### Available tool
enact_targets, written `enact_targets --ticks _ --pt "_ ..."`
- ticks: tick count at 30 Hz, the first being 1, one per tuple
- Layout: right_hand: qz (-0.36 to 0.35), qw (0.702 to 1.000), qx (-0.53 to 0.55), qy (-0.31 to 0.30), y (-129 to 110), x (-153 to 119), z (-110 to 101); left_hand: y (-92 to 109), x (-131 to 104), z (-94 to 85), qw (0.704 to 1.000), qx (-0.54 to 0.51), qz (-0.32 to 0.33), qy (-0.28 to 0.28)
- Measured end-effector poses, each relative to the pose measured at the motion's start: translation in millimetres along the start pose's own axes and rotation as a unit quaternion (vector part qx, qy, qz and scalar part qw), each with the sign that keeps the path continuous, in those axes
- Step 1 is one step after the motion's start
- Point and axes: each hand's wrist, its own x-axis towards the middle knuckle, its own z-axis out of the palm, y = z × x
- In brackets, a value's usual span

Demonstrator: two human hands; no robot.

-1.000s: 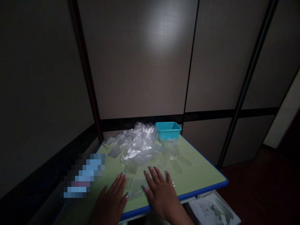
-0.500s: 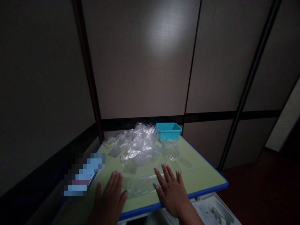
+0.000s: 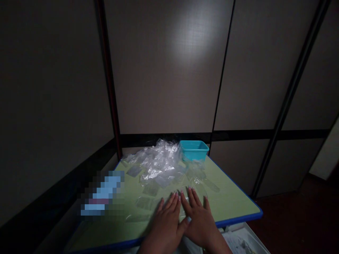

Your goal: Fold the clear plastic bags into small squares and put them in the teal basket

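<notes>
My left hand [image 3: 168, 220] lies flat near the table's front edge, fingers stretched out, its thumb reaching to my right hand. Side by side with it, my right hand [image 3: 197, 215] is also flat with its fingers spread. Both rest over a clear plastic bag [image 3: 139, 217], which shows to the left of my left hand and is partly covered. Beyond my fingertips is a crumpled heap of clear plastic bags [image 3: 161, 164]. A flatter clear bag [image 3: 196, 171] lies to the heap's right. Neither hand grips anything.
The light green table [image 3: 233, 197] has a blue edge. A turquoise plastic basket [image 3: 194, 153] stands at its back right corner. At the left edge is a pixelated bluish object [image 3: 106, 190]. An open drawer [image 3: 245, 240] sits below the front right. Wardrobe panels [image 3: 164, 81] rise behind.
My left hand has slid right across the plastic bag until it meets my right hand, which stays near its place. The view has turned slightly left.
</notes>
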Motion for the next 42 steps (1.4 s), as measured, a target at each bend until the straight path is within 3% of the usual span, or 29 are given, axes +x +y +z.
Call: enact_targets --ticks 23,42 --pt "0.003 1.000 0.024 0.004 -1.5 -1.6 -3.6 -96.5 -35.4 7.2 0.986 0.122 -0.094 0.068" --pt "0.000 1.000 0.015 0.022 1.1 -2.5 1.7 -90.7 -39.9 -0.1 0.972 0.158 -0.154 0.081"
